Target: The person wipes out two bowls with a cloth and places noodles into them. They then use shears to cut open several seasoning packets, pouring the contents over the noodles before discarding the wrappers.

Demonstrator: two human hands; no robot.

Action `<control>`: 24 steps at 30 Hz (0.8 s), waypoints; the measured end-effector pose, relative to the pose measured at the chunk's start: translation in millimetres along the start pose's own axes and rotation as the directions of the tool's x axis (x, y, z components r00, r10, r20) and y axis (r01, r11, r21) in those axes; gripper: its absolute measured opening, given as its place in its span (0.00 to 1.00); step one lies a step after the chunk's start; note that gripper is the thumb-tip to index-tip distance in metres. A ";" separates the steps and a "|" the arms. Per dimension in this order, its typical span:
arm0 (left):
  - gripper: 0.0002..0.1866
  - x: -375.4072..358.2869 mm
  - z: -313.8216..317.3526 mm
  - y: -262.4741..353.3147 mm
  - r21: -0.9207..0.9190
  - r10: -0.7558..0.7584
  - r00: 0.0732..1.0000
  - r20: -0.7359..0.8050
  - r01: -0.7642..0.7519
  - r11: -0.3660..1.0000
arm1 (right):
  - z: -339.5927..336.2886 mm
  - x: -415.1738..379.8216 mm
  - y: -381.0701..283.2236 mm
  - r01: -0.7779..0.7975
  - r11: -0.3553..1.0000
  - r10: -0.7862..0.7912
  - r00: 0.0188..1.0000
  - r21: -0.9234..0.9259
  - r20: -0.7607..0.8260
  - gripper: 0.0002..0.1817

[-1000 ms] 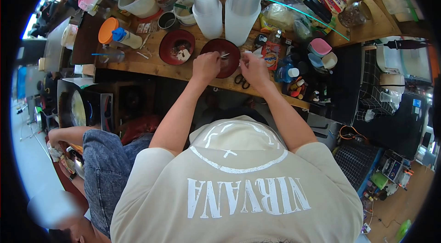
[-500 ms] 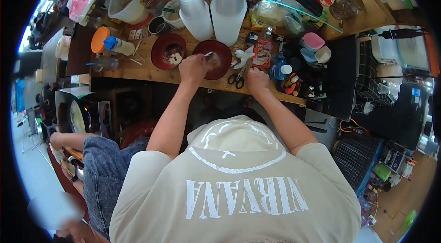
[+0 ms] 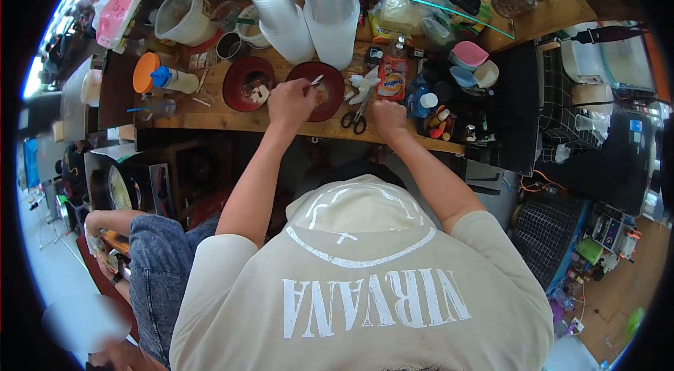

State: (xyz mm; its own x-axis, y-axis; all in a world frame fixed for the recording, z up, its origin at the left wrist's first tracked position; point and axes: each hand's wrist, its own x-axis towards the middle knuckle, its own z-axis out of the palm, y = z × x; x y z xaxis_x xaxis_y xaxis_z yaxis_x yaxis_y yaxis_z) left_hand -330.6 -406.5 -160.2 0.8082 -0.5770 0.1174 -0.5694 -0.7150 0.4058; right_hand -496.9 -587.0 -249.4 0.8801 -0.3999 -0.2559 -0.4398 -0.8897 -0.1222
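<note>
Fingers of the left hand grip a small white spoon over the dark red bowl on the table; stirring step judged in progress. Right hand rests loosely closed, empty, beside the scissors; next move calls for steadying the bowl.

A: What carries it all?

B: A wooden tabletop, its near edge running roughly nine to three o'clock.

A: What sits in the middle?

B: Two dark red bowls: the left bowl and, touching it at three o'clock, the right bowl. At three o'clock of that one lie scissors and a crumpled white wrapper, then an orange sachet.

A: Behind them?

B: At twelve o'clock, stacks of clear plastic cups, a white tub and a metal cup.

A: The left end?

B: At nine o'clock, an orange lid and a bottle lying on its side.
</note>
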 end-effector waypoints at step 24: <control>0.16 -50.9 56.7 73.8 -0.587 -0.203 0.696 0.689 0.700 0.407 | -6.9 -21.5 1.9 -0.212 -0.415 0.128 0.949 0.885 0.288 0.08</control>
State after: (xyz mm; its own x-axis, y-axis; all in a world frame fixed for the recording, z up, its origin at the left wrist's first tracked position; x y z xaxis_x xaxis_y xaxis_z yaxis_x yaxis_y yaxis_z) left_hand -422.2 -452.3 -187.6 0.5743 -0.5287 -0.6250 0.4220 -0.4630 0.7794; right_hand -515.5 -581.6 -237.6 0.7277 -0.4300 -0.5343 -0.1621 0.6491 -0.7432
